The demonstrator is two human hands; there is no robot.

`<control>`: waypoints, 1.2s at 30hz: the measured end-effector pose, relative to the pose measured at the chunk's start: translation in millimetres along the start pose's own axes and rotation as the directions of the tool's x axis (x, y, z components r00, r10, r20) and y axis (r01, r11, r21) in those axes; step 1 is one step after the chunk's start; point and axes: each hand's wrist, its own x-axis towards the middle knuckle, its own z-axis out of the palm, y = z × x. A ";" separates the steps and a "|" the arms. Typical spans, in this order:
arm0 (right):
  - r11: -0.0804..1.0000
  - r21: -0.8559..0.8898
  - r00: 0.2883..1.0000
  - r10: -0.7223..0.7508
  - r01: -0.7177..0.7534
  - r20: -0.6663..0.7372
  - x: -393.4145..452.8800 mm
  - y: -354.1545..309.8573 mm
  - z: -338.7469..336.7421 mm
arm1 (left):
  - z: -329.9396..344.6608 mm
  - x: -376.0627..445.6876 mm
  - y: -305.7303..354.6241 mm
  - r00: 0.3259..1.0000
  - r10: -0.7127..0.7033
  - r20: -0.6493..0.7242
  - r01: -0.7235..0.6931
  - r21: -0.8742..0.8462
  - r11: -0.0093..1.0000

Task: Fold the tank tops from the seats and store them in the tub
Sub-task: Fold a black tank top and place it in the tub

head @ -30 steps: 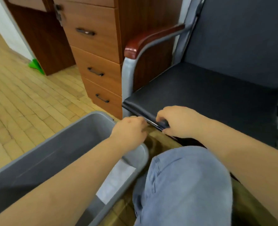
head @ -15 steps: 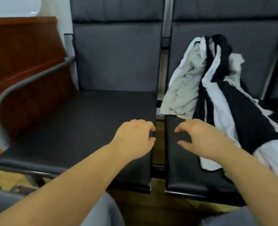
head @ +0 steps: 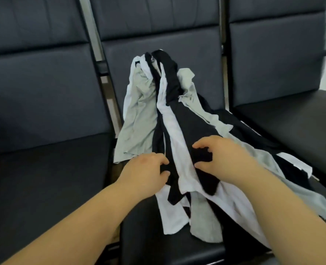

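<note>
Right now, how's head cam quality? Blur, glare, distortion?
Head view: soft all over, with motion smear at the far right edge; wide-angle bend in the seat backs; flat even light, no glare, faint sheen on the right seat. Left hand, right hand and clothes pile stay readable, though black garments lose fold detail.

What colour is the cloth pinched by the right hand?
Black: the right hand pinches a black tank top, seen in the head view.

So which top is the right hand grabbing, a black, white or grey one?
A black top. The right hand pinches a bunch of its dark cloth between thumb and fingers, while the white top lies beside it and the grey top lies farther left, untouched.
</note>
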 end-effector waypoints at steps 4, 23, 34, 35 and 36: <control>0.988 0.066 0.990 0.142 -0.141 -0.009 4.7 26.1 -5.7 | 7.3 31.2 23.5 0.998 -0.046 0.036 0.053 -0.250 0.967; 0.922 0.385 0.972 0.111 -0.025 -0.205 7.0 23.5 -4.7 | 10.3 40.8 36.1 0.957 -0.290 -0.033 0.149 -0.798 0.584; 0.687 0.671 0.960 -0.171 0.278 -0.223 -30.2 -42.6 -8.1 | -38.2 10.2 36.7 0.972 -0.188 0.144 0.100 -0.969 -0.228; 0.685 0.667 0.956 -0.203 0.293 -0.212 -34.0 -48.6 -6.5 | -41.7 5.9 36.5 0.966 -0.188 0.177 0.132 -0.965 -0.228; 0.677 0.671 0.953 -0.225 0.303 -0.203 -37.3 -53.4 -5.4 | -43.7 2.1 36.0 0.958 -0.197 0.206 0.160 -0.961 -0.227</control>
